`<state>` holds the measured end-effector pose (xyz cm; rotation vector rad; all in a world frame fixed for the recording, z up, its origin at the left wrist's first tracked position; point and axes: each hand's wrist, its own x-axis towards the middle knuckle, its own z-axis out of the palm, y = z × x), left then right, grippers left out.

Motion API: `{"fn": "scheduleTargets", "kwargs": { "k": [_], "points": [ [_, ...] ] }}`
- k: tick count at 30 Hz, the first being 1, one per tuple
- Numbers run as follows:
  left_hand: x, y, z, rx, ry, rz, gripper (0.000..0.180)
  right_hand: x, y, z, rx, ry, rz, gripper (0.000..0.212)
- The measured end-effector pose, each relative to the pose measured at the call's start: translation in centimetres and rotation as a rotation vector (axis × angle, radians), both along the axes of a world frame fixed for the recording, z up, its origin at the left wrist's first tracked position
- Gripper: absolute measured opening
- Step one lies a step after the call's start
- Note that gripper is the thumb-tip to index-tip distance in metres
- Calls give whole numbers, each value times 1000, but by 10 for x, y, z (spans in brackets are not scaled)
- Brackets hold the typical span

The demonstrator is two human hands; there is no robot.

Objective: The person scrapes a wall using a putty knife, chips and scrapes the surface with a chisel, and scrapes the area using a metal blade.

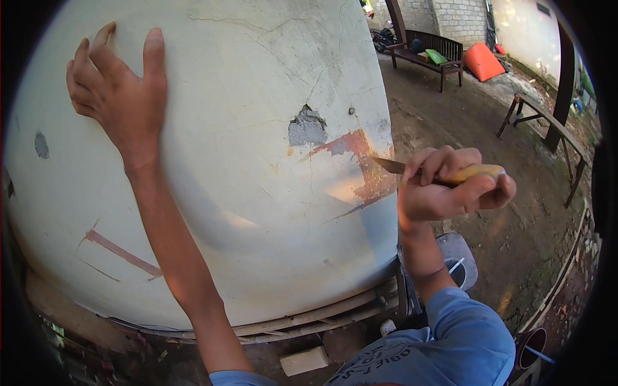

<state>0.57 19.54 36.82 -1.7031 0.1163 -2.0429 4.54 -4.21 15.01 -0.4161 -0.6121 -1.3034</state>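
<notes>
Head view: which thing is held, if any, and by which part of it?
The right hand holds a bladed tool by its yellow handle; the left hand appears empty.

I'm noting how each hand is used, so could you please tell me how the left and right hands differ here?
The left hand is open and empty, while the right hand is closed around a yellow-handled tool.
The left hand lies over the pale wall's upper left; the right is at its right edge, by the reddish patch.
Both are bare.
</notes>
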Motion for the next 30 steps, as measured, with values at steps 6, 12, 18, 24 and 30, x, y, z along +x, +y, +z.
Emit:
{"fn": "scheduleTargets", "kwargs": {
  "k": [6, 12, 18, 24, 30],
  "points": [
    [-4, 6, 2, 3, -11, 38, 59, 1, -10, 6, 79, 0, 89, 22],
    [-5, 8, 2, 15, -4, 33, 59, -2, -9, 6, -67, 27, -23, 22],
    [-3, 10, 0, 5, -6, 31, 59, 11, 4, -5, -168, 21, -71, 22],
    [-3, 4, 3, 3, -10, 15, 60, 7, -2, -2, -87, 26, 13, 20],
    [-1, 5, 5, 18, -7, 22, 59, 15, 18, -5, -197, 28, -20, 19]
  ]
}}
